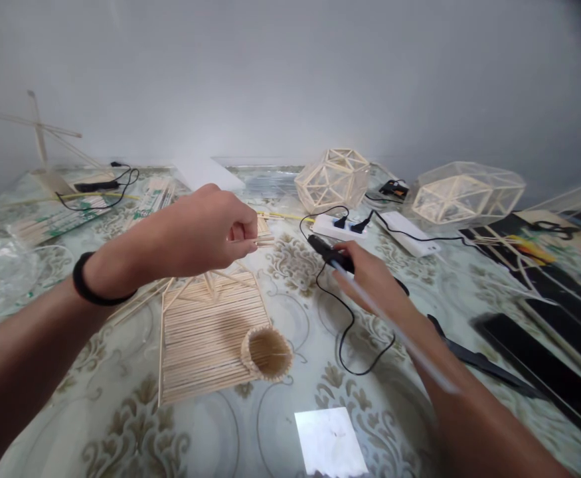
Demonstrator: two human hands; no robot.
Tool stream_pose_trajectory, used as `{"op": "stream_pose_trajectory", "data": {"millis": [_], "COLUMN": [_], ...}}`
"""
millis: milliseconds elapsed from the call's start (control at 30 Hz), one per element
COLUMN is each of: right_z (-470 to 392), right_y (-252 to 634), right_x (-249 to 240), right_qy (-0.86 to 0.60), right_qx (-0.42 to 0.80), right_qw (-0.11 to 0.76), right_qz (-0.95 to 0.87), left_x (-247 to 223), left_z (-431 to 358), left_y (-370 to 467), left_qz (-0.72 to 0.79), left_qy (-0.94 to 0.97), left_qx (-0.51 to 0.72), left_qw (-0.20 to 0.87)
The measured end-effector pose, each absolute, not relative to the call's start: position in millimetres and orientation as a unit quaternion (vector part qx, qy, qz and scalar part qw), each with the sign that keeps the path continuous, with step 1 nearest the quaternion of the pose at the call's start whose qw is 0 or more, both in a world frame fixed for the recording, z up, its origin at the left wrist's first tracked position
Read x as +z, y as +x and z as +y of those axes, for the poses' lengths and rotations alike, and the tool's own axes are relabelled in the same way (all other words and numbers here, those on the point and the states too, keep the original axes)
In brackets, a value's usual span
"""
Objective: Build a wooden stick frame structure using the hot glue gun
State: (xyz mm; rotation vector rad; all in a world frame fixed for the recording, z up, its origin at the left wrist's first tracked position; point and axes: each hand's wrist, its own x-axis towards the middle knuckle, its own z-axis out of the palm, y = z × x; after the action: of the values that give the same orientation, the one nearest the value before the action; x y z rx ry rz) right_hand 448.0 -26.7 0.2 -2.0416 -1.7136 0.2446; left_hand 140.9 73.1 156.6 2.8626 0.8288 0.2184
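Note:
My left hand [200,232] is closed above the back of a flat panel of thin wooden sticks [205,338]; what its fingers hold, if anything, is hidden. A round cup made of sticks [267,354] stands at the panel's right front corner. To the right, my right hand [370,275] is wrapped round a black glue gun [331,253], its tip pointing left and back. A long translucent glue stick [394,325] extends from the gun's rear along my forearm. The gun's black cord loops over the patterned tablecloth.
A white power strip [338,228] with black plugs lies behind the gun. Two polyhedral stick frames [334,180] [469,194] stand farther back. Stick bundles [66,219] lie at left, black strips [544,365] at right, and a white square [331,441] near the front edge.

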Motion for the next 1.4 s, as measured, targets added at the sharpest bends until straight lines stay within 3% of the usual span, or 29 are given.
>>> {"op": "stream_pose_trajectory", "data": {"millis": [67,167,233,533,1400], "right_z": [-32.3,-43.7,-51.5,-49.1,-34.8], "right_y": [441.6,421.2,404.4,355.0,343.5], "right_x": [15.4,38.3,51.0,72.8,66.5], "right_qy": [-0.724,-0.610,-0.556,-0.558,-0.566], "right_qx": [0.135,0.321,0.381,0.193,0.168], "right_qw": [0.292,0.423,0.453,0.424,0.411], "right_qz": [-0.610,-0.588,-0.583,-0.687,-0.695], "left_x": [156.8,156.6,156.1,153.8,148.5], "left_z": [73.4,73.8,73.8,72.4,76.4], "left_y": [140.7,142.0,143.1,142.0,139.4], "left_qz": [0.280,0.284,0.284,0.283,0.261], "left_qy": [0.955,0.953,0.953,0.953,0.958], "left_qx": [0.076,0.080,0.083,0.085,0.107], "left_qw": [0.065,0.062,0.061,0.065,0.055]}}
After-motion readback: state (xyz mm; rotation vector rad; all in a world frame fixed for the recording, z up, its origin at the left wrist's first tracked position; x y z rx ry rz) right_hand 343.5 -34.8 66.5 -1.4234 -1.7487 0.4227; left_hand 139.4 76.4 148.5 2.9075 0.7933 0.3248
